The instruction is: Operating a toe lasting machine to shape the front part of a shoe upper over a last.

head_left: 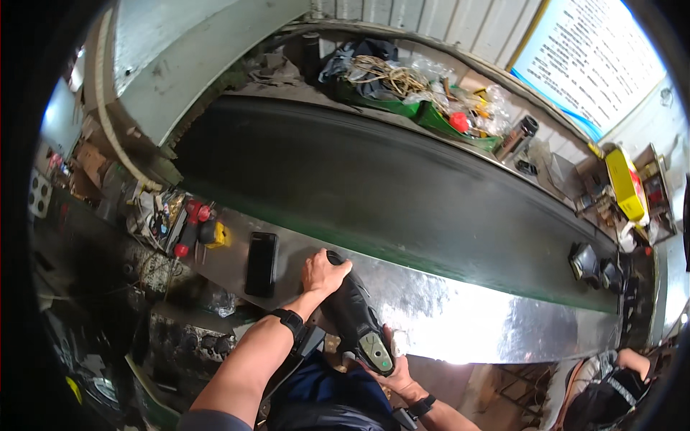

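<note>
A black shoe [347,307] is held over the near edge of the metal bench, in front of my body. Inside its opening shows the pale green end of a shoe last [376,350], with a hole in it. My left hand [323,274] is closed around the far end of the shoe, thumb on top. Near the opening, my right hand [397,372] grips the other end from the right and below, some of its fingers hidden. A small whitish lump [400,341] is by the right fingers; whether they hold it I cannot tell.
Left of the shoe lie a black phone [261,264], a yellow tool [213,233] and a red tool [192,223]. A dark conveyor belt [345,187] runs behind the metal bench [460,316], with black shoes [586,263] at its right. Green bins [445,126] stand beyond. Another person [611,388] is at lower right.
</note>
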Demonstrator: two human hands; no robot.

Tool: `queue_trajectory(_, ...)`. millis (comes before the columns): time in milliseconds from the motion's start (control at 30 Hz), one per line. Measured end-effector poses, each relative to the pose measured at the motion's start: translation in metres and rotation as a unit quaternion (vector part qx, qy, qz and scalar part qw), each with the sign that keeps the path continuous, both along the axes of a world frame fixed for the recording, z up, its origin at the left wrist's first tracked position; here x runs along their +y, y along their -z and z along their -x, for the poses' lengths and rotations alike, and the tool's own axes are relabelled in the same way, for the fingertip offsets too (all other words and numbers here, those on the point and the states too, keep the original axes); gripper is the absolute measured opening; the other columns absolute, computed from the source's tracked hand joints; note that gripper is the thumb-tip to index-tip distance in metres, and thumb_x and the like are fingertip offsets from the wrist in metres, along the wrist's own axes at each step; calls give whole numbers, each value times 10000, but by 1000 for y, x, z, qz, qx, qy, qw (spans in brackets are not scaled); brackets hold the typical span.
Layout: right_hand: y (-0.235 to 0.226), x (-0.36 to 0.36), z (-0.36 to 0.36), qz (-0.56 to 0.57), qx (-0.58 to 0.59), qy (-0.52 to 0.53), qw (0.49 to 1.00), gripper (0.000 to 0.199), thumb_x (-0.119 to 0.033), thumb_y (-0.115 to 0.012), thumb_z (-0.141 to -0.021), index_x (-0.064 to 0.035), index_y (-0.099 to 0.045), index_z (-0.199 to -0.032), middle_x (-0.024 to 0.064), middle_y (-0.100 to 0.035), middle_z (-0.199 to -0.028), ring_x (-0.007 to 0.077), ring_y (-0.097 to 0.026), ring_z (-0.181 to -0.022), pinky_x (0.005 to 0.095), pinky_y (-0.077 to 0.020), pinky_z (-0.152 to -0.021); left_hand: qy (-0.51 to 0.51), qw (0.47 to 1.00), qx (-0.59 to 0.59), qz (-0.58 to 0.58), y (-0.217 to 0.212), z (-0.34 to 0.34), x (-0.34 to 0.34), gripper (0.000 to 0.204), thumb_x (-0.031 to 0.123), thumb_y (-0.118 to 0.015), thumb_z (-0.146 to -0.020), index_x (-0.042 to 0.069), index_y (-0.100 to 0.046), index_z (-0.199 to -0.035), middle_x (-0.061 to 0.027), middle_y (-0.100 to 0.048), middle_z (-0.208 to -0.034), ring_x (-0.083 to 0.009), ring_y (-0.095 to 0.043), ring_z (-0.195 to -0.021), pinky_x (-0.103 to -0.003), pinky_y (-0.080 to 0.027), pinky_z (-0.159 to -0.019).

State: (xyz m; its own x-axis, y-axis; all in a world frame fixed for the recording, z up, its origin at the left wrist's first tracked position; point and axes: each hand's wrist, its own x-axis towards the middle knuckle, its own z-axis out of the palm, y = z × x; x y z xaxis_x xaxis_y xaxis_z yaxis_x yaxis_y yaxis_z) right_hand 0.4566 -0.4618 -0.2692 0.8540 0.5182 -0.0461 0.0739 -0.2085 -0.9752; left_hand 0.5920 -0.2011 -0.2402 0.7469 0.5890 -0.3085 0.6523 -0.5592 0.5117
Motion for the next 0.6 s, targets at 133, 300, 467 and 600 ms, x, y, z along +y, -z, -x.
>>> queue_trajectory(133, -10, 11, 0, -19, 6, 3, 1000, 970, -134, -874, -740, 74, -321, -1509, 224, -455, -1499, 253, -415, -1416, 371, -333, -1153, -67, 995, -47, 63, 21, 19, 32, 583, 438, -734, -721, -28, -670, -1067, -261, -684, -1151, -418, -655, -1078, -472, -517, -954)
queue_trajectory(300, -80, 13, -12, -211, 172, -101, 957, 901, -184, -804, -824, 41, -278, -1520, 190, -506, -1444, 303, -473, -1371, 429, -320, -1163, -92, 973, -180, 108, -47, 79, 62, 480, 428, -739, -718, -13, -694, -903, -232, -723, -887, -374, -712, -879, -435, -548, -804)
queue_trajectory(467, -129, 114, -38, 10, 435, -96, 895, 822, -206, -709, -954, -48, -194, -1575, 157, -544, -1399, 238, -542, -1249, 336, -440, -1035, -144, 934, -289, 150, -119, 171, 91, 411, 371, -754, -758, -6, -692, -911, -160, -728, -816, -240, -715, -785, -382, -547, -736)
queue_trajectory(600, -180, 168, 25, -1, 352, -147, 924, 613, -207, -579, -1021, -11, -305, -1533, 162, -549, -1388, 268, -579, -1224, 380, -461, -1045, -214, 890, -385, 116, -164, 257, 123, 404, 386, -744, -831, 4, -675, -945, -133, -705, -805, -193, -671, -755, -363, -531, -714)
